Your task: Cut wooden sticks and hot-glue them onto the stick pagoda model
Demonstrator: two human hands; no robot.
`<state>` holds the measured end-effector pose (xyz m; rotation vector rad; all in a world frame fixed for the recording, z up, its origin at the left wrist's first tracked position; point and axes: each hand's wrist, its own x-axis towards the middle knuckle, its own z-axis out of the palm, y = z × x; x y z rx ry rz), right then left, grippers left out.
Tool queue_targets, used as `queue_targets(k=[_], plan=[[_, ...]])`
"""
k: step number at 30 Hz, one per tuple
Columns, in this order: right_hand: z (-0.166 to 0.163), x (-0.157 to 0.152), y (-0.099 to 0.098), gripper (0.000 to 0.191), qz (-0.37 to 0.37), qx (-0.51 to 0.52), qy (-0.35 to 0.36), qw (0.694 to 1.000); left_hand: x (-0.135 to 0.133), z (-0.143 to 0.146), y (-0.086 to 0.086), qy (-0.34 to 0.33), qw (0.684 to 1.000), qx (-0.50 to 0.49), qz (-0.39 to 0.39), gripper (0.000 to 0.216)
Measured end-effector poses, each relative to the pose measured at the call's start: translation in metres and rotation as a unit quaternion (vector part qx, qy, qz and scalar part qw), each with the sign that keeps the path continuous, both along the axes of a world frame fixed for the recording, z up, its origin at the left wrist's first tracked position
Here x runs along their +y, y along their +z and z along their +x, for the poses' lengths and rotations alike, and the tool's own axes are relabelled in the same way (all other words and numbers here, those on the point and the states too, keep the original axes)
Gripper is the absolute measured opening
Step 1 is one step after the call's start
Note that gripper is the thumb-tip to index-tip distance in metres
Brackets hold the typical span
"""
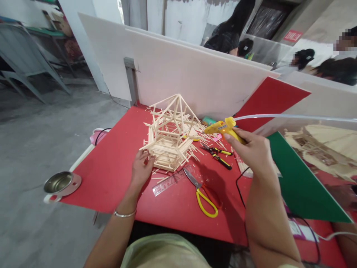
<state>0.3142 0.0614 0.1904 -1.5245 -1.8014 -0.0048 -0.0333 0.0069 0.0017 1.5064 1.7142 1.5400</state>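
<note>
A small pavilion-like model of thin wooden sticks (167, 149) stands on the red table, with a pointed open frame roof. At its lower left corner, my left hand (142, 167) has its fingers curled on the edge of the base. My right hand (252, 149) grips the handle of a yellow hot glue gun (220, 127) held above the table, its nozzle pointing left toward the model. A long clear glue stick (279, 116) runs out of the gun's back to the right. Scissors (205, 197) with yellow and red handles lie in front, beside a clear ruler (170, 183).
Black-and-yellow pliers (219, 156) lie right of the model among loose wooden sticks (200, 137). A metal cup (63, 183) sits at the left table edge. White boards (173, 67) stand behind; a green board (306, 182) is at right. A black cord (238, 188) hangs below my right hand. People sit beyond.
</note>
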Motion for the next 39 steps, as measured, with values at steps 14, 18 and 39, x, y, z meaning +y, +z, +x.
queue_targets(k=[14, 18, 39], plan=[[-0.009, -0.004, 0.011, 0.05, -0.035, -0.07, 0.036, 0.996, -0.001, 0.0, -0.003, 0.015, 1.0, 0.007, 0.0, 0.017], [-0.007, -0.005, 0.01, 0.051, -0.03, -0.084, 0.031, 0.996, 0.0, 0.0, -0.002, 0.014, 1.0, 0.007, 0.001, 0.017], [-0.01, -0.003, 0.015, 0.046, -0.061, -0.036, 0.024, 0.997, -0.001, 0.002, 0.002, 0.008, 1.0, 0.029, 0.0, 0.02]])
